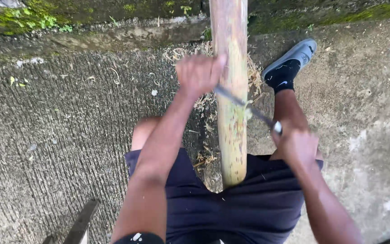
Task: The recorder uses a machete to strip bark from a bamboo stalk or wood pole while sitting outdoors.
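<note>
Dark shorts point(231, 208) nearest the lens. Concrete floor point(59, 135) beneath, mossy along its far edge. Bamboo pole point(232, 90) runs from lap to that edge. Blade point(244, 106) lies across it; left hand point(199, 74) and right hand point(296, 144) clenched on its ends. Risk: blade skidding off toward the thigh.

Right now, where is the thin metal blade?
In the head view, the thin metal blade lies slanted across the pale bamboo pole, centre frame, gripped at its ends by the left hand and right hand.
</note>
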